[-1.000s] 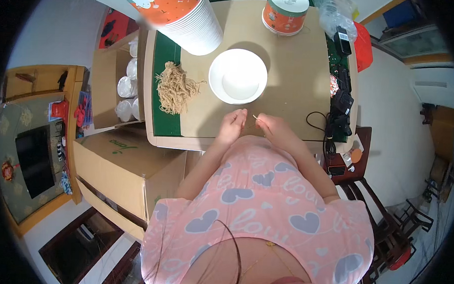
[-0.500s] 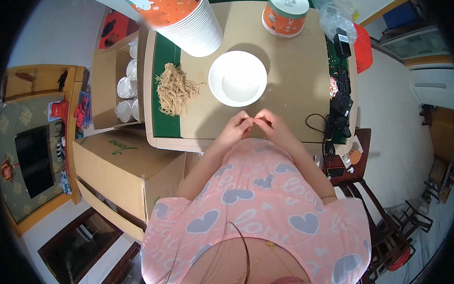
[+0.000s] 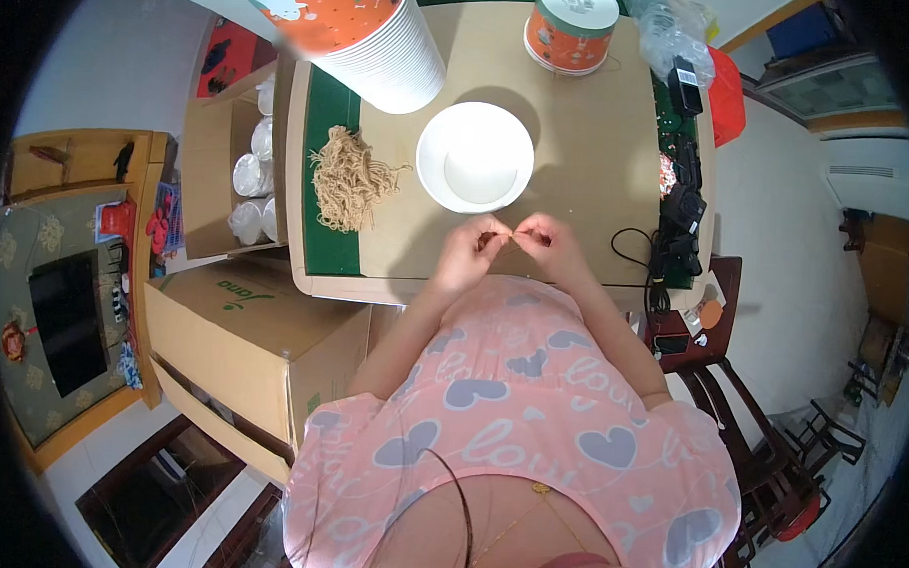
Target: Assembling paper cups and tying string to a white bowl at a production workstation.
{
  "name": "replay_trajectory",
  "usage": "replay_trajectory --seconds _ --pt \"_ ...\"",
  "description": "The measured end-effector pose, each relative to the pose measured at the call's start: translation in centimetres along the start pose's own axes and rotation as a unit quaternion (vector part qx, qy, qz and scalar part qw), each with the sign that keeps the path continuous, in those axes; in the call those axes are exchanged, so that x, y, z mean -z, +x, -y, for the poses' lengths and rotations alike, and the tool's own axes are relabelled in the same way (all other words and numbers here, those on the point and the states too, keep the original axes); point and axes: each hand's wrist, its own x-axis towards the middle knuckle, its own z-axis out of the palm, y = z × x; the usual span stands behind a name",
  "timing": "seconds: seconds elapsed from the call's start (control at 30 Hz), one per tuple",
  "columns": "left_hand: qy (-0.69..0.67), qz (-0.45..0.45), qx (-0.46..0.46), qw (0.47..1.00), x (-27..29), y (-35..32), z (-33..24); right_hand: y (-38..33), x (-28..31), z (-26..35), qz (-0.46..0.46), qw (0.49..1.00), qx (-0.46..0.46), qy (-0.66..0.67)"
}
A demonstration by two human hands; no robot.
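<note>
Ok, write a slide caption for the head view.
Left hand and right hand close together before a white bowl, tan strings heaped to its left, stacked cups beyond.

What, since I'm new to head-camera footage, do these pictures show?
No machine: these are a person's bare hands, seen by a fisheye camera worn on the head, looking down, so straight edges bend. The left hand and right hand are close together above the table's near edge, fingertips seemingly pinching a thin pale piece, too small to identify. Beyond is a white tub, with a pile of tan strands to its left, a stack of tubs farther back, an orange tub far right, and black adapters along the right edge.
</note>
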Motion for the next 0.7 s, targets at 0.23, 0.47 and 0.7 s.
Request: replay_trajectory --seconds 0.23,0.47,0.7 --pt "0.424 -0.038 -0.158 0.891 2.9 3.4 -3.2 1.9 0.0 -0.5 -0.089 0.994 0.025 0.064" --pt "0.200 -0.098 -0.046 0.974 3.2 5.1 -4.6 4.1 -0.8 -1.3 -0.167 0.973 0.085 0.139" --pt "-0.044 -0.055 0.033 0.997 4.6 5.7 -3.7 4.2 -1.2 0.7 -0.180 0.972 0.131 0.077"
